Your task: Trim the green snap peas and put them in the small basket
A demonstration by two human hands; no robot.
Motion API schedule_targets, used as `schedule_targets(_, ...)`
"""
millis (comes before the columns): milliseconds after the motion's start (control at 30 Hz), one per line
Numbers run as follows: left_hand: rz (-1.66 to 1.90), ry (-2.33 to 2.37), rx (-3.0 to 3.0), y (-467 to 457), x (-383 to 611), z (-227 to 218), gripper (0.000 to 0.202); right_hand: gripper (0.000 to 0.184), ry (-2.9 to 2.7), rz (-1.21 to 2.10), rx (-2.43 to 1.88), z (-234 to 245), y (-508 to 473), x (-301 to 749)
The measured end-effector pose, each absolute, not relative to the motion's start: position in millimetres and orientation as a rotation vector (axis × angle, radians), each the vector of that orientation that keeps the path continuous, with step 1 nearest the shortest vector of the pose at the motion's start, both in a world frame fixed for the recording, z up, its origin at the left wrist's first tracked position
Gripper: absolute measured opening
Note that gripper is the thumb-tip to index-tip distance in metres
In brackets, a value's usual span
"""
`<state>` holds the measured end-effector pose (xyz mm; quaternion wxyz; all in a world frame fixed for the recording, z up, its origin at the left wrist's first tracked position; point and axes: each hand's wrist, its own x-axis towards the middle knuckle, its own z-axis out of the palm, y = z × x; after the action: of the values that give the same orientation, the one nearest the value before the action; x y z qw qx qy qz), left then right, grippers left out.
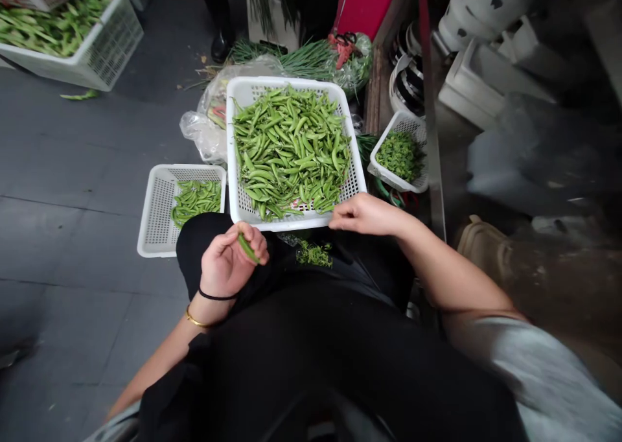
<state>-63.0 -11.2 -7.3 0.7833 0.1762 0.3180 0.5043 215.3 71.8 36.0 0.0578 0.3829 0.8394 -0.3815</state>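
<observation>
1. Pod (248, 248) was grasped in the left hand (226, 260), fingers curled around it, above the lap.
2. Right hand (364, 214) was released, fingertips at the rim of the basket (282, 223) of pods (291, 147).
3. Step in hand: working one pod. Next move called for a steady grip.

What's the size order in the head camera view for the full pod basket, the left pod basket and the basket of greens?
1. Full pod basket
2. Left pod basket
3. Basket of greens

The last two are less certain, since their distances from the camera may differ.
</observation>
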Motion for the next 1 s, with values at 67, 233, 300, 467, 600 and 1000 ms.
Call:
schedule_targets(67, 1.026, 0.654, 0.344, -13, -62, -10, 0.016, 0.03, 2.565, -0.959, 1.154, 22, 98, 193)
schedule_targets(233, 1.029, 0.753, 0.43, -12, -65, -14, 0.012, 0.033, 2.381, -0.517, 1.017, -50, 131, 128)
schedule_targets(300, 1.043, 0.801, 0.447, -10, -66, -13, 0.012, 0.03, 2.344, -0.515, 0.944, -73, 133, 112)
schedule_targets(467, 1.037, 0.893, 0.444, -10, -66, -15, 0.014, 0.024, 2.354, -0.5, 0.941, -75, 140, 117)
schedule_targets(600, 0.991, 0.993, 0.52, -9, -57, -18, 0.016, 0.024, 2.446, -0.601, 1.017, -25, 132, 150)
schedule_targets(1000, 1.034, 1.144, 0.779, -15, -16, -10, 0.02, 0.021, 2.883, -1.12, 1.067, 17, 21, 181)
